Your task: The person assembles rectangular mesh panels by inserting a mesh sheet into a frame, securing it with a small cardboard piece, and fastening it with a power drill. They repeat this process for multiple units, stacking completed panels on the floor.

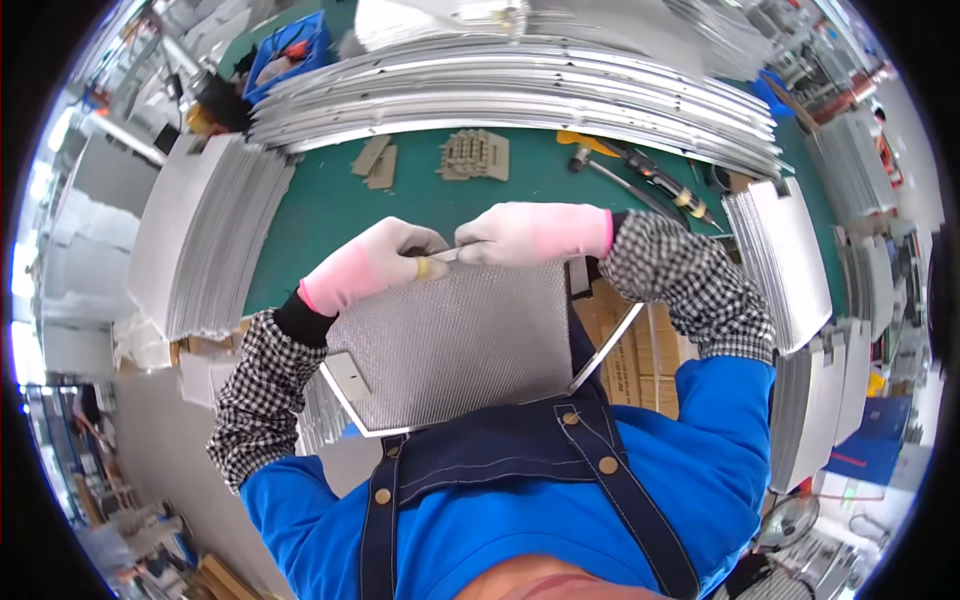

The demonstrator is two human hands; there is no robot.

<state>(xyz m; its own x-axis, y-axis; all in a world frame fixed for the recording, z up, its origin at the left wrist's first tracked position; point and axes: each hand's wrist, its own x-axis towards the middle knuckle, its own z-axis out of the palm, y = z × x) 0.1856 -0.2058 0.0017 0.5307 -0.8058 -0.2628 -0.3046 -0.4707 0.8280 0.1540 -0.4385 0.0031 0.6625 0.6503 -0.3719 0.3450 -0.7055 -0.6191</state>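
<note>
A silver-grey mesh panel (460, 345) leans against my apron at the near side of the bench, with a thin white metal frame strip (610, 348) angled out at its right. At the panel's far edge my left hand (385, 255), gloved in white and pink, is closed in a pinch, a yellow band around one finger. Close beside it, my right hand (520, 235) pinches the same edge. A short white strip (443, 256) shows between the fingertips; the exact grip is partly hidden. A small pale plate with a hole (347, 378) sits at the panel's left side.
Long metal strips (520, 95) are stacked across the back of the green bench (340, 215). Grey plastic pieces (475, 155), a hammer (620, 175) and an electric screwdriver (665, 182) lie before them. Panel stacks stand left (215, 235) and right (790, 260); cardboard boxes (640, 350) sit below.
</note>
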